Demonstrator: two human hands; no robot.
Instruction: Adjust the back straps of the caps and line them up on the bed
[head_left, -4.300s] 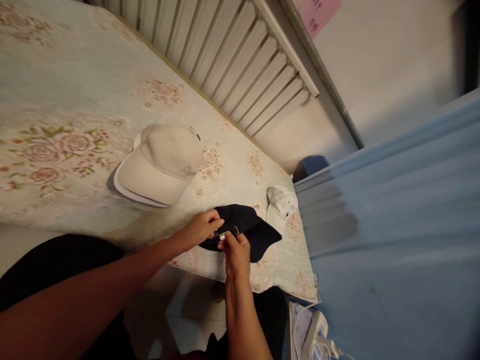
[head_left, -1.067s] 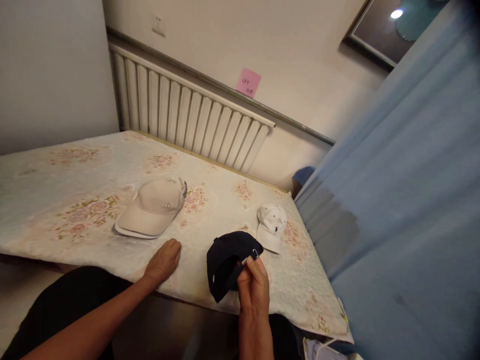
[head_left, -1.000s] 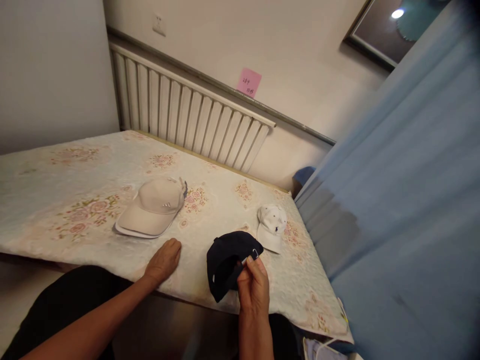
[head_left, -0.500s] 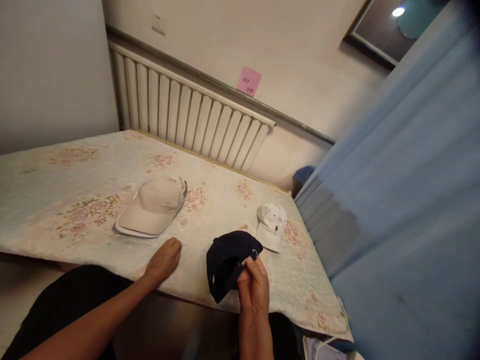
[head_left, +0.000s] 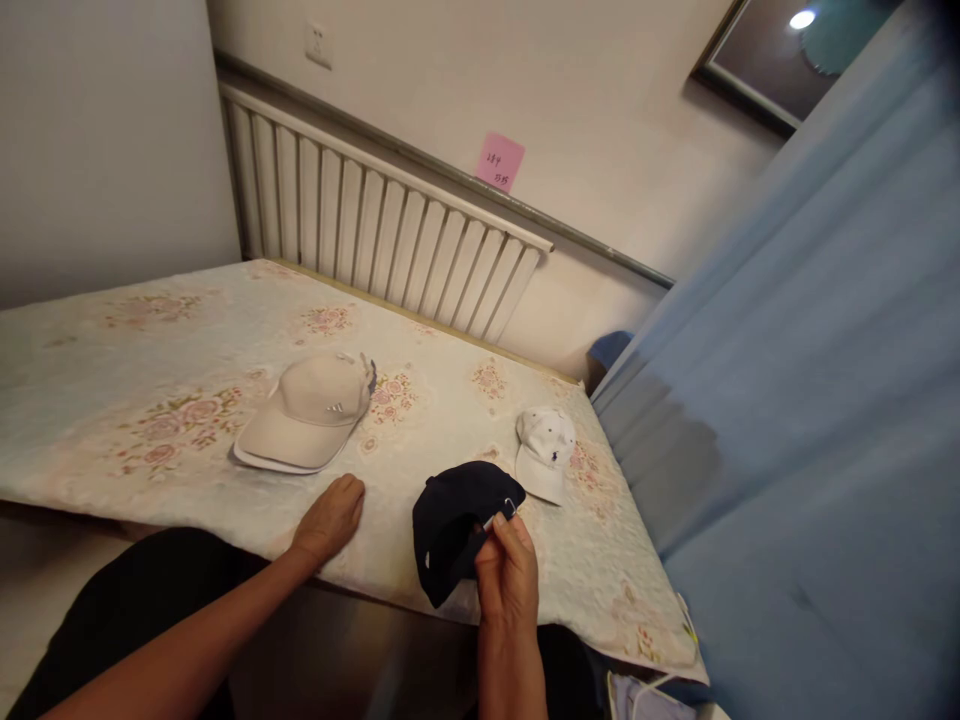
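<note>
In the head view, your right hand [head_left: 506, 580] held the navy cap [head_left: 454, 520] at the near edge of the table, fingers pinched on its back strap just beside the metal buckle [head_left: 508, 508]. The cap was tipped up on its side, its hollow turned toward you and its brim hanging over the table's near edge. Your left hand [head_left: 330, 518] rested on the floral tablecloth [head_left: 150, 400] to the left of the cap, apart from it, fingers loosely curled and gripping nothing.

Farther left lay a beige cap [head_left: 307, 425], crown up, brim pointing near-left. A small white cap [head_left: 546, 455] sat just beyond the navy one, to the right, close to it. At the far side a white radiator [head_left: 375, 240] ran along the wall, with a pink sticky note [head_left: 500, 163] stuck above it. A blue curtain [head_left: 810, 400] filled the right side.
</note>
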